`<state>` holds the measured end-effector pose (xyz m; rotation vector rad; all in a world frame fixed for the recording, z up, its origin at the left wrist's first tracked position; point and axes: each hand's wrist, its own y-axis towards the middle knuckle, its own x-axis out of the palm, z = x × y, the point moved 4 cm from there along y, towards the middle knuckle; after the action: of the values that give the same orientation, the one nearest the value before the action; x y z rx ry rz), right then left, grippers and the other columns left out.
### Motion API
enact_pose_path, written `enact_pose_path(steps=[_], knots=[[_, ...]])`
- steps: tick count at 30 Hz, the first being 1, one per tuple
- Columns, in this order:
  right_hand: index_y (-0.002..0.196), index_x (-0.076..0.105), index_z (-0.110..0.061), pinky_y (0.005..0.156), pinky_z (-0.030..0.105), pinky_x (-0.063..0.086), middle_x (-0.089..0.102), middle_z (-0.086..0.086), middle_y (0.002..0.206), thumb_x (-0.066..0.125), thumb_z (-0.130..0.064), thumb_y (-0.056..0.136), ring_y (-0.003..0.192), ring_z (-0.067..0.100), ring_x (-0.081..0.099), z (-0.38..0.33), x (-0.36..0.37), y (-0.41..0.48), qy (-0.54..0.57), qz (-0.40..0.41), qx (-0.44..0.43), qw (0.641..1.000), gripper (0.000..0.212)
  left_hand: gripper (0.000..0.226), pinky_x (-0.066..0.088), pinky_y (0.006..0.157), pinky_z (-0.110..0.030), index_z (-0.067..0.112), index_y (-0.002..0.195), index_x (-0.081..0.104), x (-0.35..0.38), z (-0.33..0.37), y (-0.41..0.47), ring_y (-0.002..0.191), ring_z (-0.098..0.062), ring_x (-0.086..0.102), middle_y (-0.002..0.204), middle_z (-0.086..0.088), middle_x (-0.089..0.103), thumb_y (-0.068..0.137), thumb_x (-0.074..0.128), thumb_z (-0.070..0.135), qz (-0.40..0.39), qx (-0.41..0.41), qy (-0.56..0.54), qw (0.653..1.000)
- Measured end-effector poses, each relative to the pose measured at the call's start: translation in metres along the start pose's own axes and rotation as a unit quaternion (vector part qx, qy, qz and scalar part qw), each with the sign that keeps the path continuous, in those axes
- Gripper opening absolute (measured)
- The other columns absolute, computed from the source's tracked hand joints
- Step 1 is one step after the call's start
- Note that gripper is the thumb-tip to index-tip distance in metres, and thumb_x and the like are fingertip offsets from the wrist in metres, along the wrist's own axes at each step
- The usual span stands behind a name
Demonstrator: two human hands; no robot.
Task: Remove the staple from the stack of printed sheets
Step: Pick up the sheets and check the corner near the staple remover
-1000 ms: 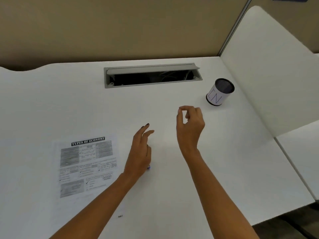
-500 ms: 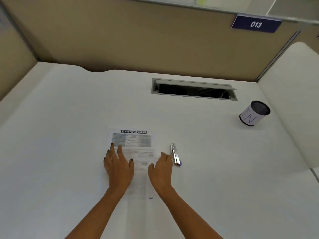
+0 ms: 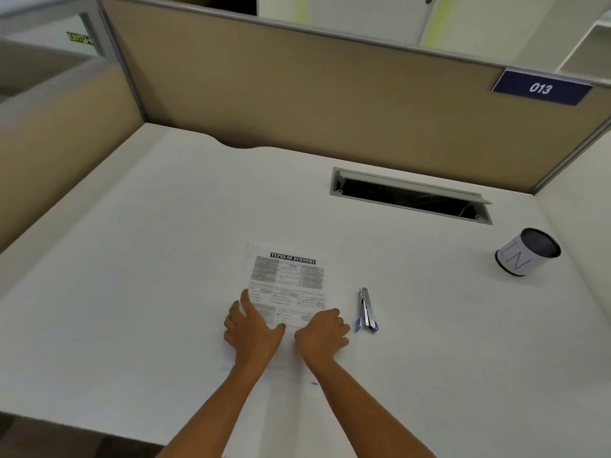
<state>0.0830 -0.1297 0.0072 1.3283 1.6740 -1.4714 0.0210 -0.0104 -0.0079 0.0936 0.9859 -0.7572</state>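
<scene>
Both hands are down on the stack of sheets (image 3: 287, 285), which lies flat in the middle of the white desk (image 3: 132, 292), headline end pointing away from the person. The left hand (image 3: 253, 328) is wide open, fingers spread and straight, palm pressing on the lower left part of the top page. The right hand (image 3: 322, 332) sits on the lower right part, fingers bent at the knuckles with the tips down by the paper's right edge. Whether it pinches that edge or only presses on it, I cannot tell. The staple itself is too small to make out.

Now the count. Two hands, both on the paper. One stack of sheets. One staple remover (image 3: 365, 310), slim and metal with a blue end, lying on the desk just right of the right hand and apart from it. One cup (image 3: 527, 251) marked "IN", well off to the right. One cable slot (image 3: 410, 196) in the desk beyond the paper, and one blue plate (image 3: 542, 87) reading 013 on the partition.
</scene>
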Motion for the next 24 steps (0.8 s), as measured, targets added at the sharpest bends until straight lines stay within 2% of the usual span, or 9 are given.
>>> enact_pose_path(steps=[8, 13, 15, 17, 19, 21, 24], knots=[[0.125, 0.037, -0.007, 0.095, 0.036, 0.042, 0.039, 0.013, 0.133, 0.075, -0.036, 0.079, 0.124, 0.026, 0.038, -0.006, -0.002, 0.005, 0.015, -0.020, 0.065, 0.998, 0.066, 0.107, 0.029, 0.107, -0.052, 0.026, 0.147, 0.008, 0.000, 0.001, -0.001, 0.136, -0.037, 0.025, 0.149, -0.018, 0.024, 0.067, 0.074, 0.052, -0.020, 0.023, 0.033, 0.999], [0.130, 0.040, -0.008, 0.101, 0.041, 0.040, 0.040, 0.014, 0.134, 0.075, -0.036, 0.073, 0.126, 0.028, 0.039, -0.003, -0.003, 0.012, 0.096, -0.083, 0.099, 0.987, 0.072, 0.100, 0.025, 0.109, -0.051, 0.026, 0.148, 0.007, 0.002, 0.000, -0.007, 0.138, -0.037, 0.021, 0.153, -0.019, 0.017, 0.073, 0.068, 0.053, -0.033, 0.042, 0.073, 0.996], [0.128, 0.040, -0.006, 0.102, 0.042, 0.043, 0.046, 0.015, 0.132, 0.074, -0.029, 0.074, 0.122, 0.030, 0.046, -0.001, -0.003, 0.016, 0.183, -0.090, 0.100, 0.974, 0.067, 0.096, 0.023, 0.109, -0.050, 0.026, 0.148, 0.007, 0.001, -0.002, -0.007, 0.138, -0.037, 0.020, 0.153, -0.019, 0.016, 0.076, 0.066, 0.050, -0.036, 0.041, 0.072, 0.996], [0.122, 0.037, -0.003, 0.096, 0.040, 0.049, 0.054, 0.017, 0.125, 0.070, -0.014, 0.079, 0.109, 0.029, 0.055, 0.002, -0.003, 0.019, 0.315, -0.095, 0.087, 0.940, 0.055, 0.092, 0.023, 0.109, -0.050, 0.026, 0.148, 0.008, 0.000, -0.002, -0.006, 0.138, -0.035, 0.020, 0.154, -0.017, 0.016, 0.079, 0.065, 0.045, -0.040, 0.036, 0.069, 0.996], [0.124, 0.036, -0.003, 0.086, 0.034, 0.051, 0.057, 0.018, 0.123, 0.065, -0.003, 0.083, 0.102, 0.029, 0.058, 0.006, -0.007, 0.018, 0.384, -0.083, 0.060, 0.918, 0.050, 0.086, 0.025, 0.108, -0.050, 0.023, 0.147, 0.011, -0.002, -0.002, -0.007, 0.137, -0.033, 0.023, 0.154, -0.013, 0.018, 0.081, 0.064, 0.038, -0.039, 0.022, 0.066, 0.997], [0.128, 0.039, -0.005, 0.083, 0.032, 0.050, 0.060, 0.016, 0.123, 0.064, 0.000, 0.086, 0.103, 0.028, 0.060, 0.009, -0.013, 0.015, 0.375, -0.042, 0.009, 0.926, 0.050, 0.080, 0.026, 0.106, -0.051, 0.019, 0.145, 0.018, -0.006, -0.004, -0.007, 0.135, -0.030, 0.028, 0.151, -0.009, 0.025, 0.079, 0.064, 0.028, -0.022, -0.006, 0.040, 0.999], [0.124, 0.053, -0.006, 0.092, 0.029, 0.051, 0.064, 0.010, 0.124, 0.065, 0.001, 0.087, 0.111, 0.025, 0.062, 0.012, -0.025, 0.009, 0.346, 0.024, -0.103, 0.932, 0.040, 0.073, 0.023, 0.106, -0.052, 0.012, 0.143, 0.026, -0.016, -0.008, -0.001, 0.133, -0.031, 0.034, 0.147, -0.012, 0.033, 0.082, 0.065, 0.024, 0.015, -0.052, -0.022, 0.998]])
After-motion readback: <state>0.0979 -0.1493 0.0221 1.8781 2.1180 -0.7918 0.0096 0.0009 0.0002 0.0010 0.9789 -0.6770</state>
